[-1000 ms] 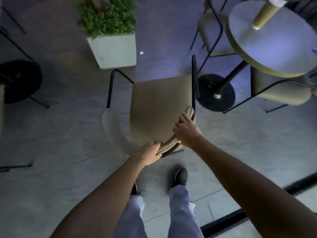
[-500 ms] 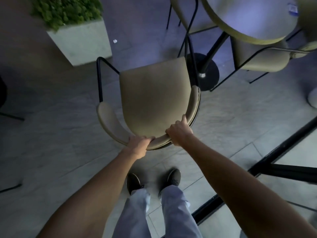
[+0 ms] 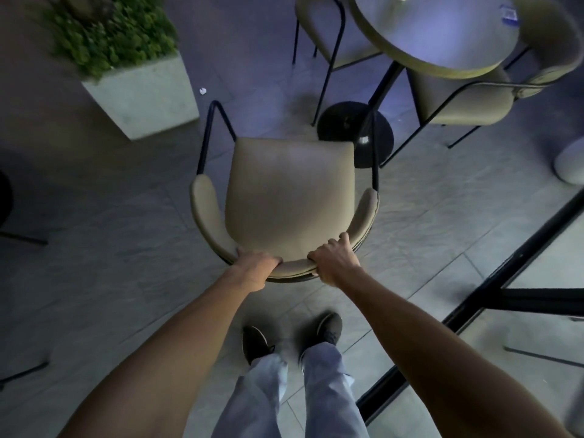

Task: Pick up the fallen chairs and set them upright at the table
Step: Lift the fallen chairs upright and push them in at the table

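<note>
The tan padded chair stands upright on the grey tiled floor, seat facing up, its curved backrest nearest the person and its front edge pointing toward the black disc base of the round bench. Thin black legs rise at both front corners of the seat. The left hand is closed over the backrest's top rim left of centre, fingers curled onto the inner side. The right hand grips the same rim just to the right, thumb stretched along the rim. The person's two dark shoes stand on the tiles directly behind the chair. Two more tan chairs sit tucked at the bench. A pale square planter with green foliage stands on the floor beyond and left of the chair.
</note>
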`<action>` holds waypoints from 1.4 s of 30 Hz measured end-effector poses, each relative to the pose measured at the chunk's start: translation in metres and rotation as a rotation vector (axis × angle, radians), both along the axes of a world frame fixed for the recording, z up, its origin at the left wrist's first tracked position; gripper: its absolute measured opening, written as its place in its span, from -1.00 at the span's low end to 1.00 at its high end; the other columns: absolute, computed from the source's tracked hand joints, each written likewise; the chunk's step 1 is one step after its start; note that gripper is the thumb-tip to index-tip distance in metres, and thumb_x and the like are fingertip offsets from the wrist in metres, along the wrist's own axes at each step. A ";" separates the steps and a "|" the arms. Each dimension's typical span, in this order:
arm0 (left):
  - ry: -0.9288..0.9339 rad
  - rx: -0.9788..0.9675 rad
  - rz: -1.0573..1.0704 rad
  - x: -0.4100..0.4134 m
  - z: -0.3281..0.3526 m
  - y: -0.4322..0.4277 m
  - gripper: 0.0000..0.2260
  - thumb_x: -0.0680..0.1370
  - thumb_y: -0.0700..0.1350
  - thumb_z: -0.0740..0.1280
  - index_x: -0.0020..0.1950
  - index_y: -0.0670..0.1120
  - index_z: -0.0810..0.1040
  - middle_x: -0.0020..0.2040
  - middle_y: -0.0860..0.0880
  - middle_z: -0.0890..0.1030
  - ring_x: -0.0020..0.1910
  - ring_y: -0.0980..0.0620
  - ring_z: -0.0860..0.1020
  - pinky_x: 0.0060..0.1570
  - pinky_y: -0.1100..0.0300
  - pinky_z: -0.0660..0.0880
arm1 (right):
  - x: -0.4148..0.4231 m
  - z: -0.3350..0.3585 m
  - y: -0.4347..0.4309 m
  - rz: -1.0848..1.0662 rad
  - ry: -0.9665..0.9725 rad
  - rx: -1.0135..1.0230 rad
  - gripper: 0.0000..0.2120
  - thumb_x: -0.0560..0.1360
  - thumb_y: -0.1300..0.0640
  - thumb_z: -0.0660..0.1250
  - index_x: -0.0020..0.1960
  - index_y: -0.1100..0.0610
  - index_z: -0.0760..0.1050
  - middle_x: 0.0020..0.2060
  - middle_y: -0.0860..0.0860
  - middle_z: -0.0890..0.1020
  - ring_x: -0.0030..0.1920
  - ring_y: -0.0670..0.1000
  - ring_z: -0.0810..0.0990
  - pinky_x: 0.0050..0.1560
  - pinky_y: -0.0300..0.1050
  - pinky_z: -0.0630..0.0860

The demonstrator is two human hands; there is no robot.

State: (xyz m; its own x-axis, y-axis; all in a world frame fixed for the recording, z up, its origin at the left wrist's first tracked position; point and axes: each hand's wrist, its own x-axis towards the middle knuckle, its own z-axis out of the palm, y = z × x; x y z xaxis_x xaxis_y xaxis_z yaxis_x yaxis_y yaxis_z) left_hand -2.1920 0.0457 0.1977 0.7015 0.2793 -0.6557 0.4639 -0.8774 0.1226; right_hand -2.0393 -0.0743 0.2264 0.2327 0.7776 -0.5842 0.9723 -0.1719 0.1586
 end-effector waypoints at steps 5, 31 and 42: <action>0.024 0.085 -0.116 0.009 0.018 0.012 -0.55 0.51 -0.36 0.29 0.28 0.08 0.54 0.14 -0.03 0.61 0.16 -0.14 0.59 0.35 -0.33 0.19 | -0.014 -0.017 -0.012 -0.105 0.120 0.023 -0.81 0.63 0.07 0.24 0.21 0.00 0.54 -0.05 0.02 0.67 0.00 0.08 0.63 0.31 0.18 0.34; -0.012 0.153 -0.233 0.153 0.011 0.074 -0.48 0.51 -0.33 0.31 0.38 0.10 0.43 0.15 -0.04 0.60 0.22 -0.15 0.52 0.39 -0.35 0.09 | 0.114 -0.027 0.038 -0.326 0.094 0.112 -0.85 0.59 0.03 0.31 0.13 0.00 0.56 -0.07 0.03 0.65 -0.01 0.10 0.63 0.26 0.13 0.33; -0.101 0.212 -0.342 0.251 0.006 0.121 -0.56 0.48 -0.28 0.37 0.32 -0.01 0.41 0.20 -0.06 0.55 0.28 -0.19 0.46 0.45 -0.31 0.02 | 0.210 -0.036 0.070 -0.452 0.087 0.149 -0.87 0.59 0.03 0.31 0.11 -0.02 0.57 -0.07 0.00 0.66 0.02 0.09 0.62 0.25 0.11 0.31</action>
